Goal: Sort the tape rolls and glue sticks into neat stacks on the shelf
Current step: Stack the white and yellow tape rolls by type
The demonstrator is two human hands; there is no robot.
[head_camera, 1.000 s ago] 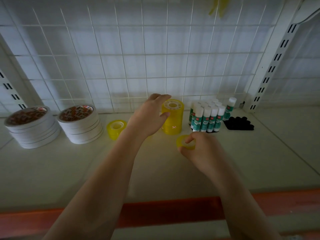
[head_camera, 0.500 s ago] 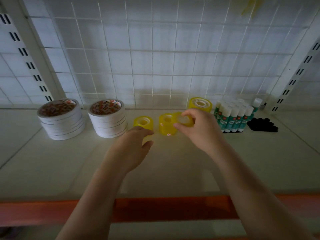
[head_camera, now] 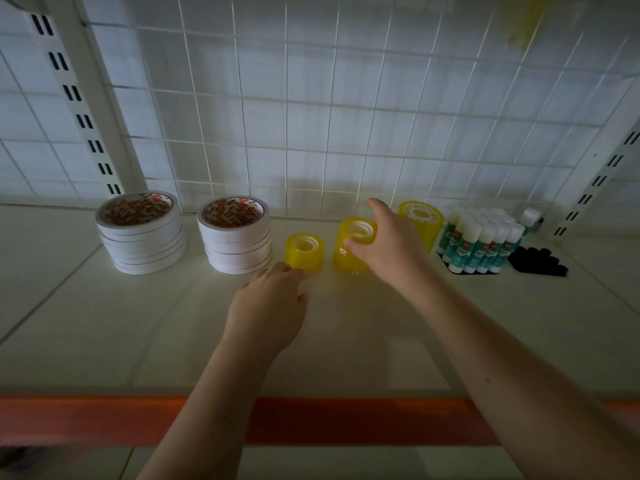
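Observation:
My right hand (head_camera: 389,247) grips the top roll of a short stack of small yellow tape rolls (head_camera: 348,258) at mid-shelf, thumb on its front and fingers over the back. A single small yellow roll (head_camera: 304,251) stands just left of the stack. My left hand (head_camera: 268,306) hovers low in front of that roll with relaxed fingers, holding nothing. A taller stack of wider yellow rolls (head_camera: 424,220) stands behind my right hand. To the right, green-and-white glue sticks (head_camera: 483,239) stand upright in a tight block.
Two stacks of white tape rolls (head_camera: 142,233) (head_camera: 235,235) stand at the left by the wire grid back wall (head_camera: 311,116). A black holder (head_camera: 536,261) lies right of the glue sticks. The shelf (head_camera: 138,323) has an orange front edge (head_camera: 346,420).
My right hand carried a small yellow roll from the shelf front up onto the yellow stack. My left hand left the tall yellow stack and dropped back toward the single roll. The camera shifted.

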